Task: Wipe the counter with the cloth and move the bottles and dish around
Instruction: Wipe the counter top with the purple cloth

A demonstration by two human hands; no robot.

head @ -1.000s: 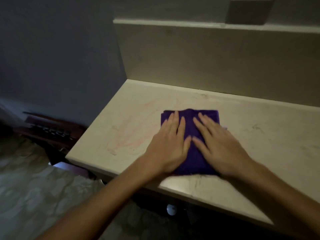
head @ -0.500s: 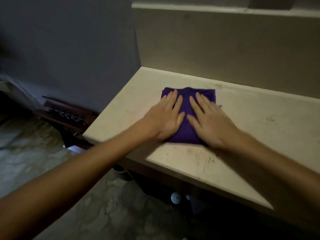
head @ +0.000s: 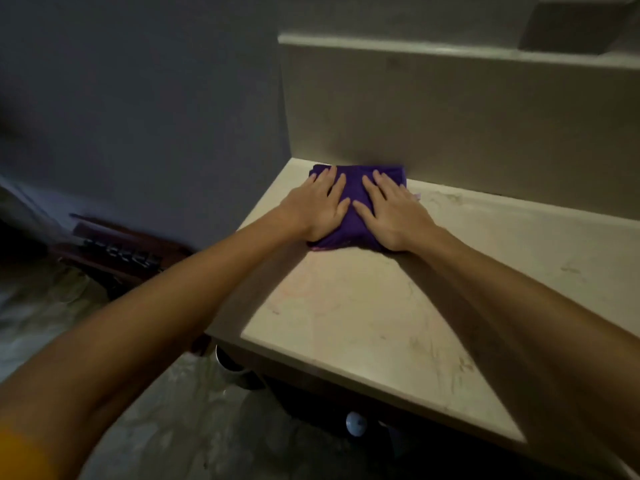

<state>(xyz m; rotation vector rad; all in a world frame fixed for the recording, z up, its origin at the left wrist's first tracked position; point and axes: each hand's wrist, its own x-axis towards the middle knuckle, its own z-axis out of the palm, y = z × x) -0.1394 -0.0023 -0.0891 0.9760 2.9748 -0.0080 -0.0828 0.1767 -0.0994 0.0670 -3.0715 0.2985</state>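
A folded purple cloth (head: 354,216) lies flat on the pale stone counter (head: 363,306), in its far left corner against the back wall. My left hand (head: 313,206) presses on the cloth's left half, fingers spread and flat. Beside it my right hand (head: 391,211) presses on the right half in the same way. Both arms are stretched far forward. No bottles or dish are in view.
A raised backsplash (head: 450,119) with a ledge on top runs behind the counter. A grey wall (head: 156,98) stands left of the counter's left edge. Below left is a dark wooden rack (head: 121,252) on the stone floor. A round white knob (head: 356,424) sits under the front edge.
Both hands have pushed the cloth away from me, from the middle of the counter to the back left corner by the wall. Faint pink marks on the counter now show where the cloth was.
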